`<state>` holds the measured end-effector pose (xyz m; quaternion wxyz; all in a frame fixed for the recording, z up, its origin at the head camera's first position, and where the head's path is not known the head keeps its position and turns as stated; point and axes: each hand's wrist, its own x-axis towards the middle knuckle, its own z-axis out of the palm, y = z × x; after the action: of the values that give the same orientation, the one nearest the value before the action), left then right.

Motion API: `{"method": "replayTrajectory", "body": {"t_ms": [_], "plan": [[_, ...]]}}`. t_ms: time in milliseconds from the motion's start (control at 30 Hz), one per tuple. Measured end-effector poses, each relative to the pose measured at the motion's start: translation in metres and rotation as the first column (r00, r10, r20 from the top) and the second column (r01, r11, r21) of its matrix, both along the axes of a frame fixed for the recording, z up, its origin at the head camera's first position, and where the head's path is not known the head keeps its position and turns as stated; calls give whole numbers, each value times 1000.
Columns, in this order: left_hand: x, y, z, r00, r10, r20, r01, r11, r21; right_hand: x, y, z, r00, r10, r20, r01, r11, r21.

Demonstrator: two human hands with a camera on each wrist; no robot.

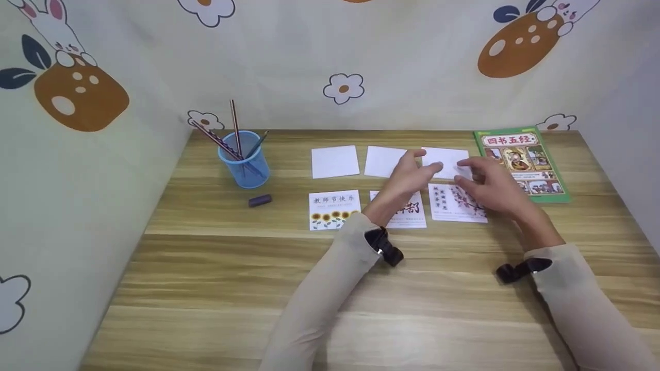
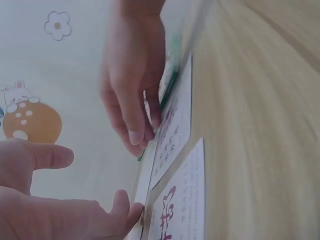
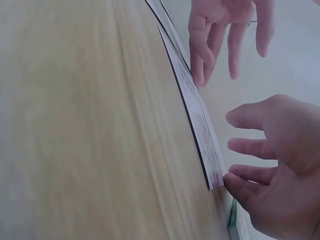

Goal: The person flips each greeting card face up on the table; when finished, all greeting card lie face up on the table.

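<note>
My left hand (image 1: 408, 178) reaches over the gap between the middle blank white card (image 1: 382, 161) and the right blank white card (image 1: 444, 155), its thumb and fingers spread apart. From the other side, my right hand (image 1: 492, 188) hovers near the right blank card's edge, with loosely bent fingers and nothing seen between them. Below it lies a card printed with plum blossoms (image 1: 454, 203). My left wrist partly covers a card with red lettering (image 1: 412, 219). In the right wrist view, the right hand's fingers (image 3: 250, 147) are parted; whether fingertips touch the card is unclear.
Farther left lie another blank card (image 1: 335, 162) and a sunflower card (image 1: 334, 208). A blue pencil cup (image 1: 250, 172) stands at the back left, with a dark cylinder (image 1: 260, 200) before it. A green-edged book (image 1: 551, 198) lies right, by the patterned curtain (image 1: 278, 67).
</note>
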<state>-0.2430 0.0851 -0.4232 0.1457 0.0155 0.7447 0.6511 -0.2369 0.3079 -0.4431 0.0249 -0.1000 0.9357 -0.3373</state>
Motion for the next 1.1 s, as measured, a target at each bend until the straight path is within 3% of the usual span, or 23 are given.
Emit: {"method": "replayTrajectory", "body": {"t_ms": [233,467,533,667,767,867,933,1000,1067,1100], "plan": [[-1,0,-2,1000,-23,18,23,1000,11,1,-2,1,1000,12,12,-12,1000,12],[-4,1,-3,999,31,38,-36,988,149,1,-1,1,1000,29,7,-29,1000,8],[-5,2,-3,998,64,7,-64,972,225,1,-2,2,999,32,2,-32,999,3],[-6,5,-4,994,98,-41,-73,910,408,3,-5,3,1000,13,-14,-13,999,-38],[-6,6,-5,999,36,-37,-13,869,494,4,-9,4,998,-24,-57,20,998,-66],[-5,8,-6,996,-71,-47,85,848,523,4,-12,5,991,-75,-115,66,995,-75],[-5,8,-7,986,-141,-84,164,852,496,5,-13,6,984,-105,-145,93,992,-87],[-5,6,-7,964,-198,-178,251,899,358,5,-13,6,981,-127,-149,110,987,-117],[-5,4,-9,919,-271,-287,322,936,146,5,-13,6,979,-143,-145,124,983,-134],[-6,2,-10,889,-315,-334,339,941,15,5,-14,6,978,-151,-145,130,981,-141]]}}
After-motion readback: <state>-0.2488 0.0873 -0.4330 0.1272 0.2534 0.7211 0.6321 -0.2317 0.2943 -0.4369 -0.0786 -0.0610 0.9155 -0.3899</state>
